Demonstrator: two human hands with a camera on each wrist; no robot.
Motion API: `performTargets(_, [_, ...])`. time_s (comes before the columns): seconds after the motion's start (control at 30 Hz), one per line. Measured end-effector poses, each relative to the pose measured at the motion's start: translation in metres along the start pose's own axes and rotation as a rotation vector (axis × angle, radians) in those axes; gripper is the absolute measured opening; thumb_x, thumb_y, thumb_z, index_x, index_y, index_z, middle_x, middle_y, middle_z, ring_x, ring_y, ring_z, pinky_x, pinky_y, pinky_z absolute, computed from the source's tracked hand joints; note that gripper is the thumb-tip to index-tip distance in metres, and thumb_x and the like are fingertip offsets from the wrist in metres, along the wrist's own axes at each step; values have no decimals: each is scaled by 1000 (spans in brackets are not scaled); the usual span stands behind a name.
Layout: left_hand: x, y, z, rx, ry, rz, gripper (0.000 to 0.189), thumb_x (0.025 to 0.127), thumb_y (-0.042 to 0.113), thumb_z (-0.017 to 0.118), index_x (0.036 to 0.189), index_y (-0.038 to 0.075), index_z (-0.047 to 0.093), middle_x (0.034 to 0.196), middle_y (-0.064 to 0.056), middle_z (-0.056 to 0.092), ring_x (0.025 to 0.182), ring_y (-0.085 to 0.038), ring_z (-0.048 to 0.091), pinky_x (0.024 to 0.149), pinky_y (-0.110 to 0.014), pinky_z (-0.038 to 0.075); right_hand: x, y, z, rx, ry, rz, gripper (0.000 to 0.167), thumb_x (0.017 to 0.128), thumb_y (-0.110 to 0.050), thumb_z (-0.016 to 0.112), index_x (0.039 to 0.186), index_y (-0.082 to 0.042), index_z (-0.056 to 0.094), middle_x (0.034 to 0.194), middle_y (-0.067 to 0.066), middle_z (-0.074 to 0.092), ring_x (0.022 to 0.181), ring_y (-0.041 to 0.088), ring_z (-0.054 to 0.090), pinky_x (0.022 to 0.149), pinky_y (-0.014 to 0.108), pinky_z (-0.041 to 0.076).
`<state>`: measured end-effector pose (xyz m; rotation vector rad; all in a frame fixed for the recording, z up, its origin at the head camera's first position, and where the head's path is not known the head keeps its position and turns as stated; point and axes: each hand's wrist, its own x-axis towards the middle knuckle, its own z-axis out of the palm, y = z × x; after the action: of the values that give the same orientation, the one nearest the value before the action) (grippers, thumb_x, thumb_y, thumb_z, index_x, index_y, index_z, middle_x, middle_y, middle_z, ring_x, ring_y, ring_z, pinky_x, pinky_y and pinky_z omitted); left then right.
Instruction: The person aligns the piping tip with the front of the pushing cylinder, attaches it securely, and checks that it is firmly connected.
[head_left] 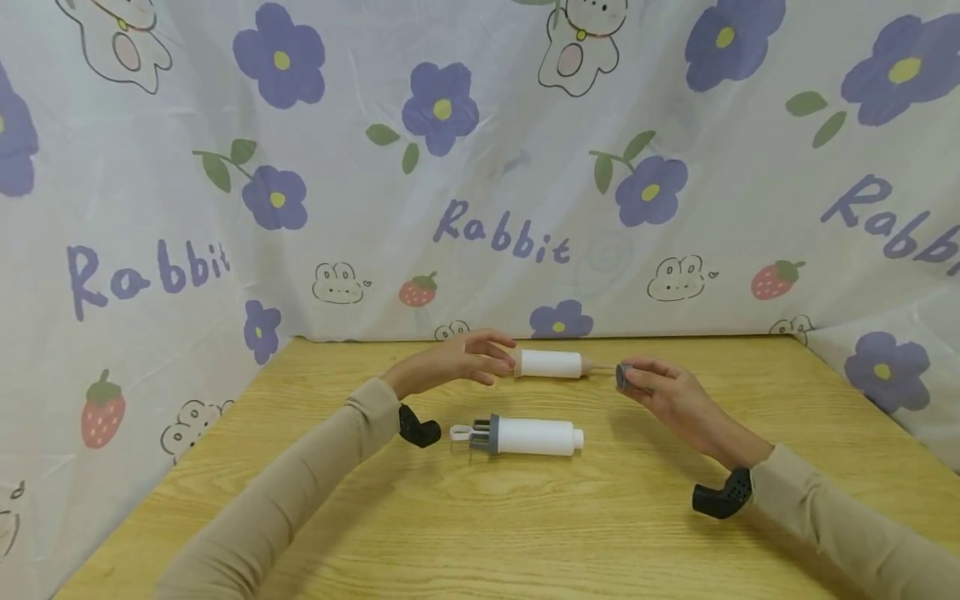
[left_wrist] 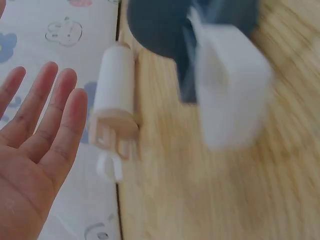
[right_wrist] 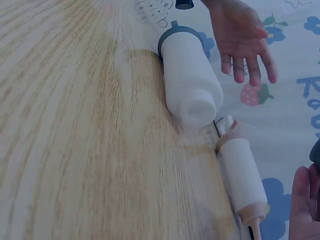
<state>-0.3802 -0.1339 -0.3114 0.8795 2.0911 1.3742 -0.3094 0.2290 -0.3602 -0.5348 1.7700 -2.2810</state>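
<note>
Head view: L hand (head_left: 457, 362) is at the 9 o'clock end of the beige/wht tube (head_left: 551, 363), fingers spread & slightly bent, gripping nothing; can't tell from here if the tips touch. Tube lies on its side on the wood table (head_left: 480, 533), approx 4 o'clock of pic ctr, thin nozzle (head_left: 602, 367) pointing to 3. R hand (head_left: 671, 396) is past the nozzle at 3 o'clock, thumb & fingers pinching a small gry cap (head_left: 622, 377) right by the nozzle tip; contact unclear. Gry/wht tube (head_left: 536, 437) lies at 6 o'clock of the beige one, apart from it, wht handle (head_left: 461, 433) at its 9 o'clock end. Tan sleeves (head_left: 300, 487) on both arms; print cloth (head_left: 517, 158) hangs at 12 behind the table.

L wrist view: L hand at 9 o'clock, palm showing, fingers fanned. Beige/wht tube at 10, w/ a wht loop (left_wrist: 117, 169) at its 6 o'clock end. Gry/wht tube's handle end is close up at 1, blurred.

R wrist view: gry/wht tube at 1 o'clock, beige/wht one at 4, nozzle end toward 5. L hand at 1–2, fingers apart, a gap btwn its tips & the beige tube. R hand is cut off by the frame at 4, so its grip can't be told here; dark edge of the cap just above it.
</note>
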Motion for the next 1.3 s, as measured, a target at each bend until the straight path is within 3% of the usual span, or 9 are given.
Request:
performTargets(0.27, [-21, -27, -4, -122, 51, -32, 53, 99, 19, 63, 147, 12, 42, 152, -26, 41, 137, -44, 45, 112, -56, 38, 2, 0, 2, 16, 5, -1, 18, 103, -10, 54, 112, -17, 68, 109, -4, 63, 101, 8, 66, 99, 24, 51])
performTargets(0.47, [-34, -46, 2, -245, 59, -58, 61, 103, 24, 56, 154, 7, 28, 159, -26, 29, 143, -43, 36, 115, -51, 36, 2, 4, 1, -14, 31, 27, 16, 103, -11, 56, 110, -19, 69, 107, -6, 64, 101, 8, 66, 99, 24, 51])
performTargets(0.6, [-42, -53, 10, -306, 45, -65, 63, 103, 18, 53, 157, 8, 21, 161, -24, 23, 145, -43, 33, 117, -50, 34, 1, 7, -2, 8, 21, 20, 18, 103, -10, 53, 111, -17, 68, 108, -4, 64, 102, 9, 67, 100, 25, 51])
performTargets(0.7, [-46, -55, 18, -293, 59, -79, 65, 103, 14, 52, 158, 10, 19, 161, -22, 24, 144, -40, 37, 119, -52, 30, 0, 8, -4, 28, 7, 12, 19, 104, -9, 52, 111, -16, 68, 108, -4, 64, 102, 10, 67, 100, 26, 51])
performTargets(0.83, [-49, -55, 29, -208, 63, -85, 77, 99, 20, 61, 160, 12, 14, 160, -20, 27, 142, -35, 41, 118, -52, 30, 0, 9, -6, 35, -6, 4, 19, 104, -9, 52, 111, -16, 68, 108, -3, 64, 102, 10, 67, 101, 26, 50])
performTargets(1.07, [-48, -52, 38, -149, 52, -105, 100, 87, 23, 79, 161, 15, 12, 162, -14, 25, 147, -35, 34, 117, -53, 31, -1, 8, -3, 6, 38, 36, 15, 102, -10, 56, 110, -16, 67, 108, -3, 64, 102, 9, 66, 99, 24, 51])
performTargets(1.2, [-47, -52, 42, -99, 45, -104, 95, 86, 23, 80, 160, 14, 20, 158, -11, 35, 147, -32, 35, 117, -52, 32, -2, 11, -2, -21, 45, 43, 15, 103, -10, 55, 110, -16, 67, 107, -4, 65, 101, 8, 67, 98, 24, 52])
performTargets(1.3, [-45, -49, 44, -53, 48, -105, 84, 86, 24, 80, 155, 14, 34, 154, -6, 44, 144, -29, 40, 115, -48, 36, -2, 14, -3, -37, 34, 35, 17, 103, -9, 54, 110, -16, 67, 108, -4, 64, 101, 7, 66, 97, 24, 52])
